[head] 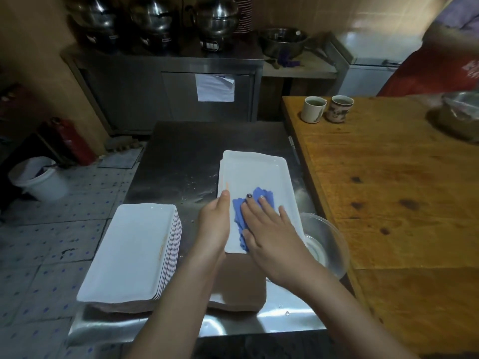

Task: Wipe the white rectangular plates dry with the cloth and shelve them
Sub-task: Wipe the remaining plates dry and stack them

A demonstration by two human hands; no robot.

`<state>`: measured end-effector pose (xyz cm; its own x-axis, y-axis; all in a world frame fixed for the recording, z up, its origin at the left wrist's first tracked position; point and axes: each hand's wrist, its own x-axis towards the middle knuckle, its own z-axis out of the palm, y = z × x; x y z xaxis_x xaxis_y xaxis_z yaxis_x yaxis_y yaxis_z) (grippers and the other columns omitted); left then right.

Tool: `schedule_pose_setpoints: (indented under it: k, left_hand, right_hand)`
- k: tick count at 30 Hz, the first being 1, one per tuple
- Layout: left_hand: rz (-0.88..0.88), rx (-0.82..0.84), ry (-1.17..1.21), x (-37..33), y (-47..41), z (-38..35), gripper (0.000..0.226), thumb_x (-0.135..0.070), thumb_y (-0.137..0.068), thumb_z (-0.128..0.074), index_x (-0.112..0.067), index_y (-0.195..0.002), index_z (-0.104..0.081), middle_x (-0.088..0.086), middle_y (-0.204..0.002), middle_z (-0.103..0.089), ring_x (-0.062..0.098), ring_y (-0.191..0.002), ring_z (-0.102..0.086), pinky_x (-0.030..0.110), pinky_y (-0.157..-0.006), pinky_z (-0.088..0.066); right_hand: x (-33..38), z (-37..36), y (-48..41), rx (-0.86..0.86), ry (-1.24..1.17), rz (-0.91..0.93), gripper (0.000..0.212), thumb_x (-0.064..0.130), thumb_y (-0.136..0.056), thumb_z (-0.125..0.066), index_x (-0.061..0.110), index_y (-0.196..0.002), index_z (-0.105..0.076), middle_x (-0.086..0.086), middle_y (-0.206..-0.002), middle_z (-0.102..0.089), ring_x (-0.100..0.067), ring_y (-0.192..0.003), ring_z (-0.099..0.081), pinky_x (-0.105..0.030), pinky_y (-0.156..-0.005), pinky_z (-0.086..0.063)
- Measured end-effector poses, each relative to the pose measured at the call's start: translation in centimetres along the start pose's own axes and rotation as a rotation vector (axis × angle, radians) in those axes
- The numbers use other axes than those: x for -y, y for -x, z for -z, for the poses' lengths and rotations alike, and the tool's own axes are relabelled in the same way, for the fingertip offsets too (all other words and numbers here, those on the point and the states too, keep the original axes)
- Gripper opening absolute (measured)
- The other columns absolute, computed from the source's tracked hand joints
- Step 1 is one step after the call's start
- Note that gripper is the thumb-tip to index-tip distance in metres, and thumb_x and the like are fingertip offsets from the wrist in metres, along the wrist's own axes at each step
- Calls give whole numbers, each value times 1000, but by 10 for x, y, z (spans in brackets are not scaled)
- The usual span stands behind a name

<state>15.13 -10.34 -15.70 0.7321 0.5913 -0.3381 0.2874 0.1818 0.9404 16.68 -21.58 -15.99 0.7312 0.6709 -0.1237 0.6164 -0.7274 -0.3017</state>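
Pressing blue cloth [238, 216] onto top white plate [255, 169] with right hand [269, 229], fingers straight; gripping plate's left edge with left hand [215, 224].

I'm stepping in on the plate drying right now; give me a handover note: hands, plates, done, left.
Left hand grips the left edge of the top plate of the right stack on the steel table.
Right hand presses the blue cloth flat on that plate, fingers straight.
A second stack sits at the table's front left; whether it is wiped, I cannot tell.
Done: wiping of the top plate under way.
Left: finish it, wipe those beneath, shelve all; no plate is on a shelf in view.
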Motion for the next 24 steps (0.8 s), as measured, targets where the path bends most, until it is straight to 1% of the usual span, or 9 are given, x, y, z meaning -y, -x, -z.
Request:
schedule_pose_setpoints:
  k: [2, 4, 6, 8, 10, 13, 16, 20, 24]
  left_hand:
    - [-4, 12, 16, 3, 3, -8, 35, -29, -99, -42, -19, -74, -65, 3, -82, -68, 24, -86, -65, 38, -87, -50]
    - [9, 17, 29, 4, 7, -12, 32, -27, -99, -42, -15, -87, -68, 8, -93, -70, 25, -93, -66, 40, -90, -50]
    - [16, 35, 46, 4, 8, -10, 34, -28, -100, -41, -8, -98, -68, 8, -91, -70, 23, -83, -68, 31, -77, -54]
    - [4, 32, 49, 0, 8, -3, 35, -30, -100, -41, -12, -84, -66, 1, -77, -68, 11, -61, -65, 18, -55, -51]
    - [-34, -1, 12, -3, 5, 5, 36, -31, -100, -40, -16, -75, -62, -3, -69, -63, 2, -47, -60, 11, -42, -44]
    - [-59, -36, -23, -5, -1, 14, 37, -35, -100, -38, -15, -82, -62, -6, -70, -62, 8, -57, -60, 16, -47, -44]
    - [-33, -40, -53, 1, -2, 12, 40, -35, -100, -38, -19, -72, -61, -3, -71, -63, 13, -61, -59, 21, -54, -44]
    - [14, -6, -51, 12, 7, 4, 37, -34, -99, -40, -17, -75, -62, 2, -76, -65, 24, -74, -64, 28, -67, -50]
    - [36, 34, -16, 12, 9, 8, 36, -32, -100, -40, -19, -74, -61, -5, -71, -64, 11, -61, -61, 13, -45, -47]
  right_hand:
    - [1, 2, -12, -42, 40, 34, 53, 31, -103, -18, 20, -152, -1, 6, -160, 5, -15, -147, 10, -38, -116, 9]
    - [-6, 7, -26, -79, 124, 7, 54, 32, -102, -16, 18, -153, -2, 4, -160, 3, -16, -147, 8, -42, -116, 9]
    - [-20, 15, -40, -110, 179, -78, 53, 31, -102, -14, 16, -152, -5, 2, -160, -1, -17, -147, 5, -45, -116, 8]
    - [-33, 22, -44, -138, 202, -167, 51, 31, -102, -14, 16, -151, -10, 2, -160, -6, -16, -147, 2, -46, -115, 7]
    - [-37, 21, -33, -126, 229, -173, 52, 32, -101, -10, 17, -151, -11, 4, -159, -7, -16, -147, 2, -47, -116, 5]
    - [-20, 8, -3, -43, 185, -48, 56, 33, -98, -4, 17, -151, -6, 3, -160, -2, -17, -147, 3, -43, -116, -1]
    - [-4, 0, 3, 57, 40, 26, 53, 31, -103, -17, 18, -152, -1, 3, -160, 6, -16, -147, 8, -37, -117, 2]
    - [-14, -2, -26, -24, 115, 0, 52, 31, -102, -18, 14, -151, -7, 1, -160, 0, -16, -147, 2, -44, -116, -1]
    - [-40, 0, -31, -87, 145, -166, 51, 30, -102, -14, 16, -151, -11, 2, -160, -6, -14, -147, -1, -45, -116, 2]
